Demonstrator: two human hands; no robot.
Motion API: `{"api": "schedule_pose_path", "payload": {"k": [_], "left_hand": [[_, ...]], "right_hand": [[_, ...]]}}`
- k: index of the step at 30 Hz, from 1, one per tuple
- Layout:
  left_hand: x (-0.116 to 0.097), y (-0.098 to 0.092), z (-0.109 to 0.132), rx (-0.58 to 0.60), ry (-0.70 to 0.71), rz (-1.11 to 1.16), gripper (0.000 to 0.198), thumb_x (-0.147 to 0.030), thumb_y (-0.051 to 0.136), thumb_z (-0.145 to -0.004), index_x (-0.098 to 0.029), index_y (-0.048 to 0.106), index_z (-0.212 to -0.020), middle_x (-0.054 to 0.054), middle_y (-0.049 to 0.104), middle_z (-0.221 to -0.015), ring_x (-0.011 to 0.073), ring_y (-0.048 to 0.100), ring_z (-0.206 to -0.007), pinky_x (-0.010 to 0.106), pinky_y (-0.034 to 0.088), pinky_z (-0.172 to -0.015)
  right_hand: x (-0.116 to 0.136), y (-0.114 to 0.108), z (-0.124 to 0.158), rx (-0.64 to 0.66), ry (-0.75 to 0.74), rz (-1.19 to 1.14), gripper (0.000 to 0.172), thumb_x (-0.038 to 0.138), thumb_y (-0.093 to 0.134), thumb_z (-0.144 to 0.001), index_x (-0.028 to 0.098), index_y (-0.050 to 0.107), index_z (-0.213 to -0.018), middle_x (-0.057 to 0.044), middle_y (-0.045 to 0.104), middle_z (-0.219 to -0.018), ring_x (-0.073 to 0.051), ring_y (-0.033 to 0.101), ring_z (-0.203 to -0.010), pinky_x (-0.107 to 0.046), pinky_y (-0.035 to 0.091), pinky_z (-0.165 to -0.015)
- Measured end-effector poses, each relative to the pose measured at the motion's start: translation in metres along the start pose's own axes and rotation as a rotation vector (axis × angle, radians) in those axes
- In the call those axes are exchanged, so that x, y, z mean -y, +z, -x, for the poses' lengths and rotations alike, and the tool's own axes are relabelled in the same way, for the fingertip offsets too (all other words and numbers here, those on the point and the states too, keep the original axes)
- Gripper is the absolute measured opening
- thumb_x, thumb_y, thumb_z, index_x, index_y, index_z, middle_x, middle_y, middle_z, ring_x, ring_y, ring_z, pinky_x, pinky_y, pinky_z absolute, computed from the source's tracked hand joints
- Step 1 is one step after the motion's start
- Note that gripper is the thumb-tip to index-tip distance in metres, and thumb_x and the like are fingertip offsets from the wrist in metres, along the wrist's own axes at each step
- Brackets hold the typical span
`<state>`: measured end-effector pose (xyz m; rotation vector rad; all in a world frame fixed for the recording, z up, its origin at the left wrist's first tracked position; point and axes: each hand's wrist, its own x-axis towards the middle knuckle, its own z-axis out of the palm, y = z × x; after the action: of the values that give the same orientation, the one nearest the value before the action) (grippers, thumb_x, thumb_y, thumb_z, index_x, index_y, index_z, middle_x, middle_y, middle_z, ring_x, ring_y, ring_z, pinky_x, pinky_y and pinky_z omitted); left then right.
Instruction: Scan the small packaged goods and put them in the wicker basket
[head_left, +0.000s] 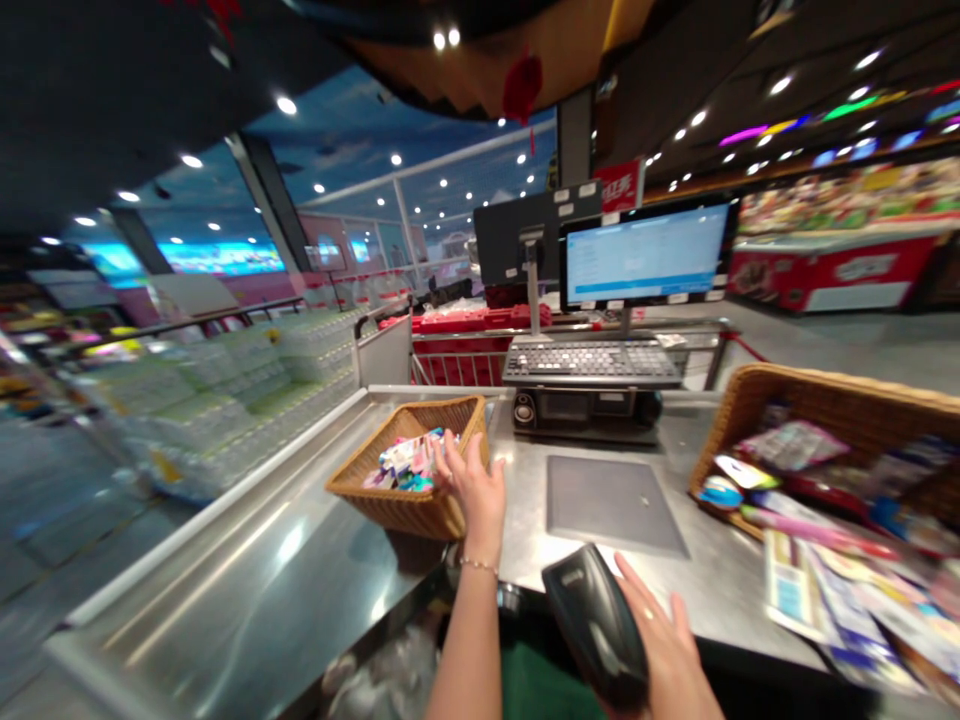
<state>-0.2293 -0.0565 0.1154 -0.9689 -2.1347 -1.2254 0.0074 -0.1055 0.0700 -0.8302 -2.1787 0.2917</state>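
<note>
Hands split across the steel checkout counter (pixel 232 590) — the left hand (pixel 472 495) open at a wicker basket (pixel 397 505), fingers (pixel 457 462) touching small bright packets (pixel 409 462); the right hand (pixel 664 640) closed around a black handheld scanner (pixel 596 625), its long axis slanting toward the body.
</note>
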Motion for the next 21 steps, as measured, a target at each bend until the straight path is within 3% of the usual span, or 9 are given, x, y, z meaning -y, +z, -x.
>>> {"api": "schedule_pose_path", "payload": {"k": [5, 13, 21], "left_hand": [[-0.001, 0.007, 0.003, 0.037, 0.02, -0.006, 0.04, -0.025, 0.068, -0.078, -0.021, 0.062, -0.117, 0.018, 0.032, -0.152, 0.0386, 0.017, -0.147, 0.063, 0.026, -0.113], [-0.02, 0.006, 0.011, 0.054, 0.023, -0.017, 0.04, -0.02, 0.066, -0.079, -0.018, 0.062, -0.119, 0.018, 0.033, -0.151, 0.0385, 0.019, -0.146, 0.06, 0.025, -0.115], [-0.031, 0.009, 0.019, 0.082, 0.041, -0.006, 0.038, -0.022, 0.066, -0.08, -0.02, 0.062, -0.118, 0.018, 0.035, -0.15, 0.0387, 0.022, -0.145, 0.063, 0.026, -0.113]], "right_hand": [[-0.004, 0.0, 0.002, -0.015, 0.021, -0.009, 0.057, 0.023, 0.042, -0.075, 0.023, 0.041, -0.132, -0.014, 0.059, -0.136, -0.038, 0.038, -0.14, -0.069, 0.017, -0.112], [-0.008, -0.004, 0.005, -0.013, 0.043, 0.006, 0.054, 0.022, 0.039, -0.078, 0.023, 0.038, -0.132, -0.014, 0.059, -0.136, -0.037, 0.039, -0.14, -0.066, 0.016, -0.113], [-0.012, -0.01, 0.006, 0.019, 0.035, 0.039, 0.05, 0.025, 0.037, -0.083, 0.018, 0.036, -0.133, -0.02, 0.057, -0.137, -0.044, 0.041, -0.137, -0.075, 0.026, -0.103]]}}
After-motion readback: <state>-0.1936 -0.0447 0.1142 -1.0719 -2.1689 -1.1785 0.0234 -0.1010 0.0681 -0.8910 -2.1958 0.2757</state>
